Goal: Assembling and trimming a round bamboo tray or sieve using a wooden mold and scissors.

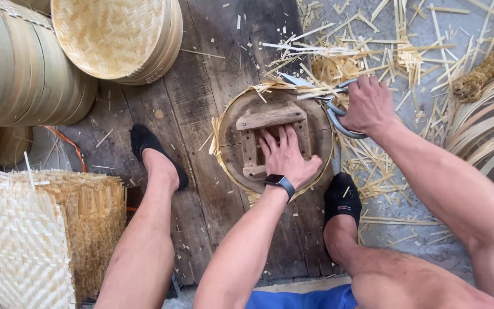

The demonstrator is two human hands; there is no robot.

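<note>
My left hand (286, 155) lies flat, fingers spread, on a round wooden form with a crossbar frame (270, 118). A woven bamboo mat edge (241, 98) sticks out from under the form around its rim. My right hand (368, 106) grips the grey handles of large shears (315, 91), whose blades point left at the mat's far edge. A dark watch sits on my left wrist.
Stacked round bamboo trays (115, 37) stand at the back left, and square woven mats (35, 234) are piled at the near left. Cut bamboo strips (373, 57) litter the ground on the right. Bent bamboo hoops (487, 131) lie far right. My feet in black socks flank the form.
</note>
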